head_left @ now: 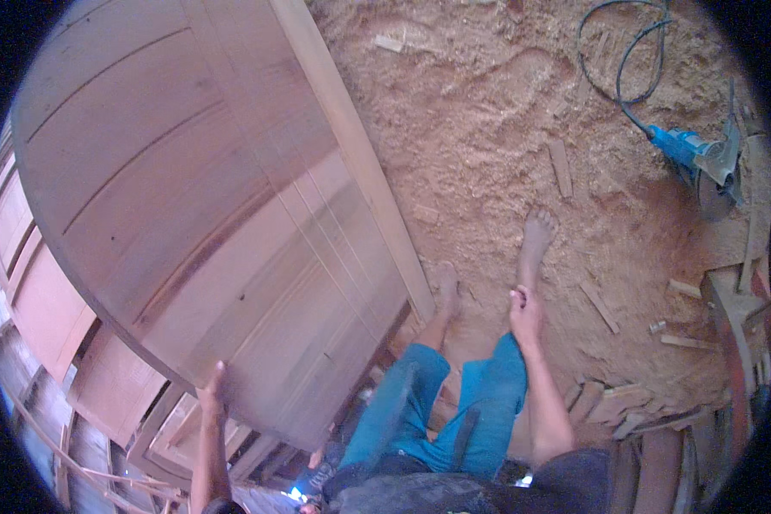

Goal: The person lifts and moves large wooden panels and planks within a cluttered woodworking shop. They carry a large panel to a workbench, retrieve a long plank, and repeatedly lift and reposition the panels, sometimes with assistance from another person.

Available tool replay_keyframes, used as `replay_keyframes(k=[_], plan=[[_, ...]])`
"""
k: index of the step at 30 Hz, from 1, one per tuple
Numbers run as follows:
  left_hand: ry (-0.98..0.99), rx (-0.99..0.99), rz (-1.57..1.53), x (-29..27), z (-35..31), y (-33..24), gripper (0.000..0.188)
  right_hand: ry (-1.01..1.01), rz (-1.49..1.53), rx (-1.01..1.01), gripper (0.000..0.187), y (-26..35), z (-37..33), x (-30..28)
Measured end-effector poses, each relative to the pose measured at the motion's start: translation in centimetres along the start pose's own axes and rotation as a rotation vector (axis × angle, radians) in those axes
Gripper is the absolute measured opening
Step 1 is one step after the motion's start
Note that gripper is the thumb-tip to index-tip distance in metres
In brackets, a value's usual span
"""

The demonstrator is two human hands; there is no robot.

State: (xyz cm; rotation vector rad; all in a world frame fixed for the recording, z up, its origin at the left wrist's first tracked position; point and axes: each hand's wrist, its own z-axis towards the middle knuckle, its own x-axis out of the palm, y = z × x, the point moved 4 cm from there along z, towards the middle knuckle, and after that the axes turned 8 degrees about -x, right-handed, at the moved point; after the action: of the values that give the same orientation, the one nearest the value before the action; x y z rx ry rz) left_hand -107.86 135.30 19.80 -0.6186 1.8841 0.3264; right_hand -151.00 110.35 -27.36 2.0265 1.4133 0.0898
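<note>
A large brown wooden door (257,214) with long grooves fills the left side of the view. My left hand (212,396) grips its near left edge, thumb on top, the other fingers hidden below. My right hand (525,310) is beside my right shin, just past the hem of my teal trousers (497,377). Its fingers are curled in, and whatever they may hold is too small to make out. Both of my bare feet, the right foot (540,230) farther forward, are on the sawdust-covered ground (480,128).
A blue circular saw (685,150) with its blade showing lies at the far right, its cord (621,94) looped above. Scraps such as a wood strip (560,170) litter the sawdust. More wooden panels (51,295) stand at the left. Offcuts (617,403) are piled at lower right.
</note>
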Motion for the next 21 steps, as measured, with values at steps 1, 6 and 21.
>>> replay_keyframes(k=[1, 6, 21], plan=[[-0.004, 0.021, -0.022, 0.0, 0.1, 0.1, 0.060, 0.008, -0.010, -0.020, 0.030, -0.4, -0.3, 0.4], [-0.032, 0.096, -0.013, 0.7, 0.1, -0.6, 0.059, -0.013, 0.190, -0.091, 0.028, 1.6, -1.5, 2.7], [0.041, 0.143, -0.126, -3.3, 3.1, 4.7, 0.049, 0.374, 0.436, 0.146, 0.042, 7.2, -17.6, 28.0]])
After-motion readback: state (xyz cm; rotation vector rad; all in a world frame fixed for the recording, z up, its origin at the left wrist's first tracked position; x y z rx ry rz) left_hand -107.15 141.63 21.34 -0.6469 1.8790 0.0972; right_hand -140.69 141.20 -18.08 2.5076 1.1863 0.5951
